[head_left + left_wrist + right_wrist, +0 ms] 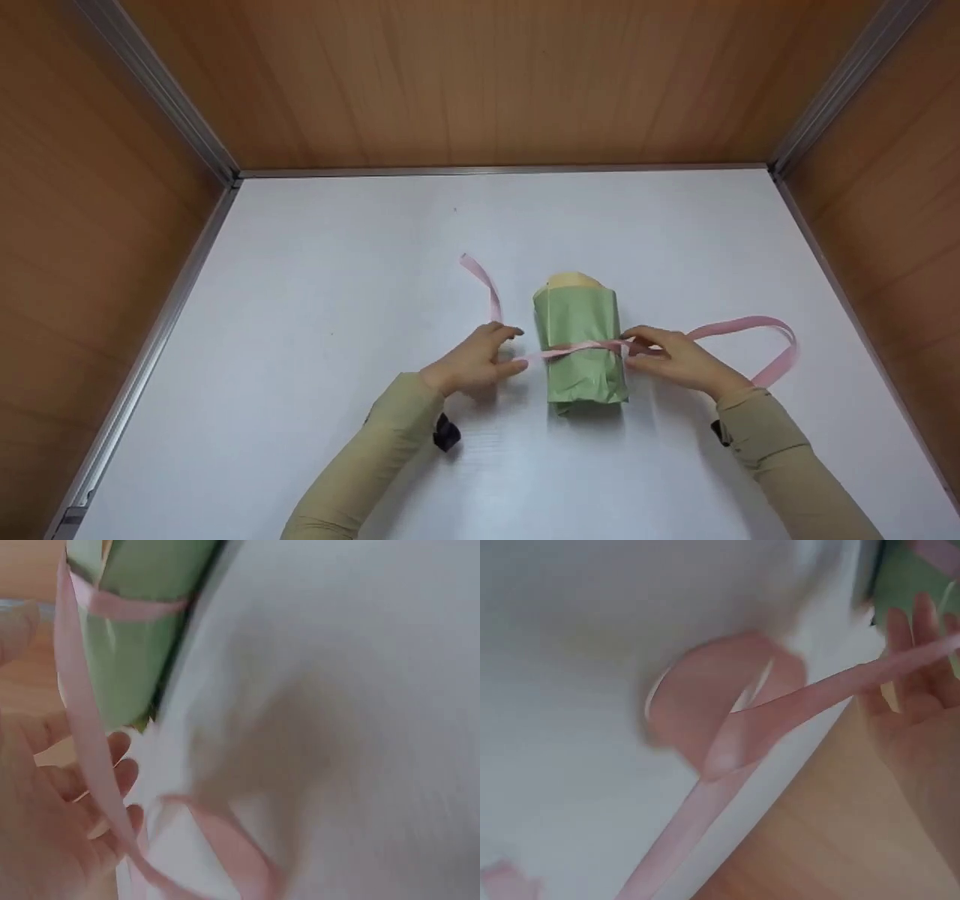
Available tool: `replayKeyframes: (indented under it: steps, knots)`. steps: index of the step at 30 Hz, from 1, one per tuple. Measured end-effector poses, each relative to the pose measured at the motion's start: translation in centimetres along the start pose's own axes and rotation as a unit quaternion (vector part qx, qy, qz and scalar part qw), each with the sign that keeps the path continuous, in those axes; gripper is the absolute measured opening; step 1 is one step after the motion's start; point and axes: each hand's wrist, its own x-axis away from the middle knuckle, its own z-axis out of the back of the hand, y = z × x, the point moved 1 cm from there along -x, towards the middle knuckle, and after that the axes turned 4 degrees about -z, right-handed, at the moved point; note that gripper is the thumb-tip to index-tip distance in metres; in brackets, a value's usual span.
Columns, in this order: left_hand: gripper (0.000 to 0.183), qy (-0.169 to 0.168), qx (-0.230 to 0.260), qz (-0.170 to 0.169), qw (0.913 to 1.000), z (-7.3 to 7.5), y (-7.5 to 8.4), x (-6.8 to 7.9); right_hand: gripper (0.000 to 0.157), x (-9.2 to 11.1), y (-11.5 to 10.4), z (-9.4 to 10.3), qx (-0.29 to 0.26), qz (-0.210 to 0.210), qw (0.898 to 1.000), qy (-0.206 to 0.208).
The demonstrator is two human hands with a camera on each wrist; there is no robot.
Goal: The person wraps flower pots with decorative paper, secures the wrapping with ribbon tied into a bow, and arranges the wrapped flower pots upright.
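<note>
A parcel in green paper [581,315] with a cream top end lies on the white tabletop. A pink ribbon [581,349] runs across it, twisted where it crosses the front. On the parcel's left side is my left hand [480,356], thumb and fingertips apart; in the left wrist view the ribbon [86,705] passes over its loosely bent fingers. My right hand [679,360] is close by the parcel's right side, thumb and fingers spread. The ribbon [810,705] lies across its nearly straight fingers in the right wrist view.
One loose ribbon end [480,274] stretches up beyond my left hand. The other part loops out right of my right hand. Brown wood-look panels [495,82] with metal edging [502,171] enclose the white table [322,300] at the back and both sides.
</note>
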Motion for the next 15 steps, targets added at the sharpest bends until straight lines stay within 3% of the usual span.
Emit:
replayKeyframes:
  steps: [3,5,11,15]
  knots:
    - [0.051,0.014,-0.025,-0.051,0.9983,-1.2,1.8,-1.2,0.034,-0.4,-1.8,-1.1,-0.008,-0.001,0.999,0.032]
    - [0.045,0.020,-0.029,-0.065,0.9973,-2.0,2.6,-1.8,0.034,-0.6,-2.5,-1.8,-0.006,-0.017,0.998,0.060]
    - [0.031,0.068,0.011,-0.031,0.9972,-3.7,3.0,-2.4,0.029,-1.0,-3.2,-3.6,-0.030,-0.038,0.992,0.119]
    - [0.028,0.108,-0.031,0.002,0.9937,-3.5,2.9,-2.6,0.031,-1.5,-3.2,-3.7,-0.039,-0.032,0.993,0.110]
